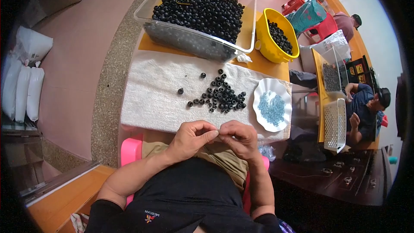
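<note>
My left hand (192, 139) and my right hand (239, 138) meet at the fingertips over my lap, just in front of the towel's near edge. Both are closed in a pinch. Whatever lies between the fingertips is too small to make out. Beyond them, a loose heap of black beads (224, 95) with holes lies on a white towel (151, 86), a few beads strayed to the left. To the right of the heap, a white scalloped plate (261, 118) holds small clear bluish pieces (271, 108).
A clear plastic bin (194, 45) full of black beads stands at the table's far side. Right of it is a yellow basin (272, 53) with more. Another person (366, 108) sits at the right by a white perforated basket (334, 125). White sacks (26, 90) stand far left.
</note>
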Available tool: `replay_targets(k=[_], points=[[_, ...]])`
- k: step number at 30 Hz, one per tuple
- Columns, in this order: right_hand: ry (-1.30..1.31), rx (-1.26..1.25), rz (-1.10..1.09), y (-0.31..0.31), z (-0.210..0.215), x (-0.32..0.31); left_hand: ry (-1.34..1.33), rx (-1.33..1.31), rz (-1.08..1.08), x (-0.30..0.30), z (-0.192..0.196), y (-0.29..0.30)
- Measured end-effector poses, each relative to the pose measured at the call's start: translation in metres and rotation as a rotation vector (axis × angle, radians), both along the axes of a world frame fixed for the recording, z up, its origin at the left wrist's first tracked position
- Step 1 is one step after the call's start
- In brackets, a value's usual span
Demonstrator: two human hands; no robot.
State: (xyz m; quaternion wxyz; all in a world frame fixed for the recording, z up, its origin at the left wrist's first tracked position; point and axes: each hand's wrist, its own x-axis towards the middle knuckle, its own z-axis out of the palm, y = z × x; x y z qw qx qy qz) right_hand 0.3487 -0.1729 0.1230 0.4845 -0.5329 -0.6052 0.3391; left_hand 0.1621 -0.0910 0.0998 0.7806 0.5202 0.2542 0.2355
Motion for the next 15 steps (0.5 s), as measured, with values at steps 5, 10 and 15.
replay_targets(k=[5, 10, 15], points=[[-0.013, -0.038, 0.045, 0.0002, 0.0000, 0.0041, 0.042, 0.045, -0.018, -0.0016, 0.0030, 0.0017], [-0.032, -0.098, 0.030, 0.0016, 0.0075, 0.0013, 0.060, 0.076, -0.012, -0.0006, -0.0001, 0.0027], [0.000, -0.124, 0.006, 0.0024, 0.0090, -0.0003, 0.077, 0.090, -0.018, -0.0006, 0.0024, 0.0052]])
